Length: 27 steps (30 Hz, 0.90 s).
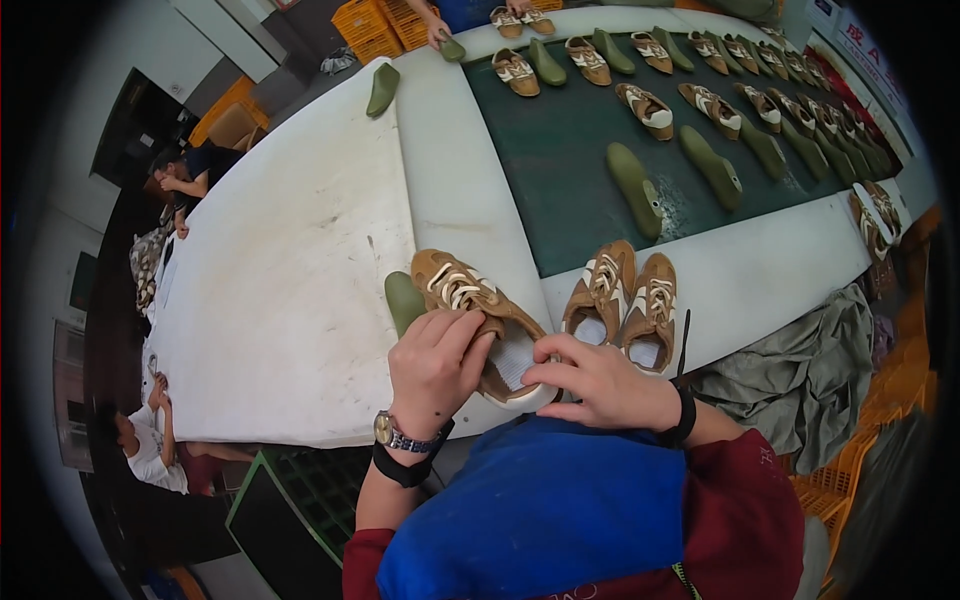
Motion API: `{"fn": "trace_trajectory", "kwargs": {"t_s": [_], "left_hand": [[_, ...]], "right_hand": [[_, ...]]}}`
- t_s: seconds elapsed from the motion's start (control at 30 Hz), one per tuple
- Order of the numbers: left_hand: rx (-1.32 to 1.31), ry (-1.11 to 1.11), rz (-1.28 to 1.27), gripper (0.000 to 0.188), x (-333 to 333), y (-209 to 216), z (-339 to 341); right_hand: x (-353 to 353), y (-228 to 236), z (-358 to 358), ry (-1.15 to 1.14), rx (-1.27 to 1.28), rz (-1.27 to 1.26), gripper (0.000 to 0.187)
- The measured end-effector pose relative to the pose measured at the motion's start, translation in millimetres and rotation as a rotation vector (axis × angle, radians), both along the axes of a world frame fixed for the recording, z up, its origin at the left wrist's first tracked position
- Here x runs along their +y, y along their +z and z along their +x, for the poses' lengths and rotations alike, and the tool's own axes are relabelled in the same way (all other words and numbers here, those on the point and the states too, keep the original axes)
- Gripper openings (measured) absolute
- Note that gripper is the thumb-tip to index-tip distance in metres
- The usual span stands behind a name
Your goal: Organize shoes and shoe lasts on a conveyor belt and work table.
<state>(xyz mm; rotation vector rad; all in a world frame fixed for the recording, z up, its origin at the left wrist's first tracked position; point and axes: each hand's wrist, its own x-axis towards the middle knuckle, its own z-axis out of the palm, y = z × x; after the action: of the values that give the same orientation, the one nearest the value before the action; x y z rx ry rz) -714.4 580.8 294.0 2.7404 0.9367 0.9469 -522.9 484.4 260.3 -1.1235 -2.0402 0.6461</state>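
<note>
A brown and white sneaker [440, 272] with pale laces lies in front of me, toe pointing away to the left. My left hand [432, 362] is closed on the tongue and side of its opening. With bent fingers, my right hand [602, 388] grips the collar near the heel, and the light insole shows between both hands. A green shoe last [402, 300] rests beside the sneaker, partly hidden behind it. To the right of my hands stand two matching sneakers, one [603, 285] next to the other [655, 300], both with openings toward me.
Rows of sneakers and green lasts cover a dark green belt [540, 190] ahead. A single last [382, 90] lies on the white tabletop [290, 260]. Another person's hand [438, 32] touches a last at the far edge. Grey-green cloth [800, 370] and orange crates [838, 470] are at right.
</note>
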Motion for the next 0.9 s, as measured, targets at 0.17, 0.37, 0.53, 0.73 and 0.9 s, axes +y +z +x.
{"fn": "trace_trajectory", "kwargs": {"t_s": [0.17, 0.37, 0.53, 0.73, 0.9], "left_hand": [[-0.127, -0.084, -0.069, 0.032, 12, 1, 15], [0.008, 0.115, -0.138, 0.034, 60, -63, -34], [0.276, 0.311, -0.154, 0.031, 93, -170, -78], [0.204, 0.459, -0.168, 0.021, 87, -190, -78], [0.221, 0.502, -0.256, 0.02, 87, -184, -70]], "right_hand": [[13, 2, 24, -0.043, 0.0, 0.003, 0.041], [83, 6, 102, -0.203, -0.119, -0.119, 0.038], [199, -44, 179, -0.345, -0.374, -0.27, 0.044], [324, -128, 198, -0.402, -0.493, -0.373, 0.049], [362, -182, 204, -0.794, -0.3, -0.409, 0.037]]}}
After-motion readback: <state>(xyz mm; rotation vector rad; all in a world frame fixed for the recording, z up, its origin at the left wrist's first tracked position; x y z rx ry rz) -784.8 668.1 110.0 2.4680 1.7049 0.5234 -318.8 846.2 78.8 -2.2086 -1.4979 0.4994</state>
